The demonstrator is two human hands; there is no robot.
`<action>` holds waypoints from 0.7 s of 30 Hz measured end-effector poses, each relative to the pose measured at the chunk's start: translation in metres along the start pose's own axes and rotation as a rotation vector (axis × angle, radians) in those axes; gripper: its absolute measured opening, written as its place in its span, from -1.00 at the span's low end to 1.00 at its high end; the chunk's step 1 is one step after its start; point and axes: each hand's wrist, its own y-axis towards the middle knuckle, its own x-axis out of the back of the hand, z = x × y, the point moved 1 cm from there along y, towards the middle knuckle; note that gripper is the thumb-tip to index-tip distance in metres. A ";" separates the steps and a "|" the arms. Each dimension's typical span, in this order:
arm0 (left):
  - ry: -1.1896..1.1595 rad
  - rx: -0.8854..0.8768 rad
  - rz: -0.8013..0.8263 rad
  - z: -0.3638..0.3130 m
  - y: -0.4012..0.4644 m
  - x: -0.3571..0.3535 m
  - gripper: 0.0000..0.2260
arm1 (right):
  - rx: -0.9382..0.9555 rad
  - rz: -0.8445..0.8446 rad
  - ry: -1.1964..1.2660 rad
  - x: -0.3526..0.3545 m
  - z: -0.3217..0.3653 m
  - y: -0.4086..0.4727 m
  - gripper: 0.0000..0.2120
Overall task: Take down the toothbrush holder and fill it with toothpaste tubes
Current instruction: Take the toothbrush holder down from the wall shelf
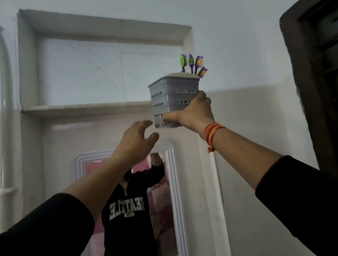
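A grey plastic toothbrush holder (pixel 173 95) with rows of round holes is held up in front of the wall niche. Several purple and green toothbrushes (pixel 194 64) stick out of its top. My right hand (pixel 193 113) grips the holder's lower right side, with an orange thread band on the wrist. Just below and left of the holder, my left hand (pixel 136 143) has its fingers spread and holds nothing. No toothpaste tubes are in sight.
A recessed wall niche with a stone shelf (pixel 79 108) lies behind the holder. Below hangs a white-framed mirror (pixel 176 189) reflecting a person in a dark sweatshirt. A grey pipe (pixel 6 102) runs down the left wall. A dark wooden door frame (pixel 305 94) stands on the right.
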 end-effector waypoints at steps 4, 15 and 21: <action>-0.057 0.031 0.027 0.017 -0.069 -0.019 -0.56 | -0.099 0.040 0.041 -0.013 -0.043 -0.064 0.16; -0.172 0.303 0.223 0.100 -0.262 -0.134 -0.61 | -0.219 0.176 0.001 -0.058 -0.195 -0.263 0.13; -0.076 0.480 0.522 0.147 -0.337 -0.207 -0.60 | -0.396 0.232 -0.035 -0.086 -0.288 -0.368 0.06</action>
